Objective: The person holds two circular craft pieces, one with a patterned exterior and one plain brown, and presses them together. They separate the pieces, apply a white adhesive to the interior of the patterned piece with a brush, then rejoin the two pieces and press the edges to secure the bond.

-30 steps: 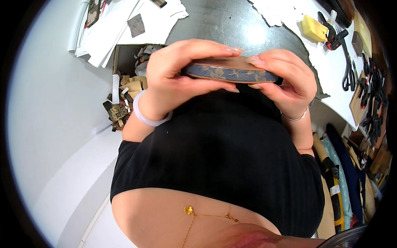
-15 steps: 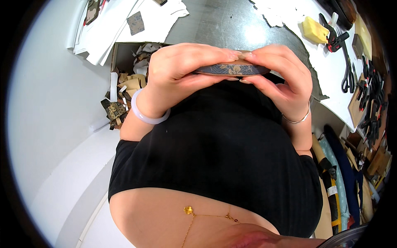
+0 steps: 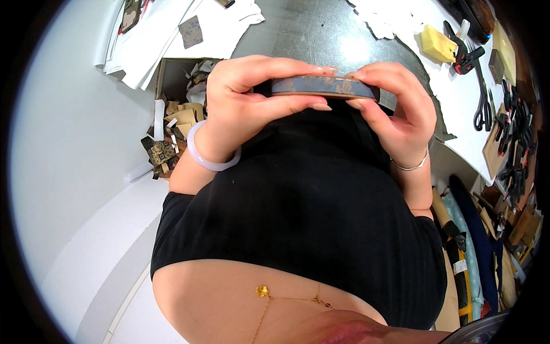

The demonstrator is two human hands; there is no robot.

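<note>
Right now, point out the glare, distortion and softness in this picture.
Head view: bright glare on the shiny grey metal-like tabletop; same view: the smooth white ledge curves at lower left, corners black; head view again: the slim blue floral-patterned piece between the fingers looks slightly soft.

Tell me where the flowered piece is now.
The flowered piece is in the head view's upper middle, its left end held by the left hand and its right end by the right hand.
</note>
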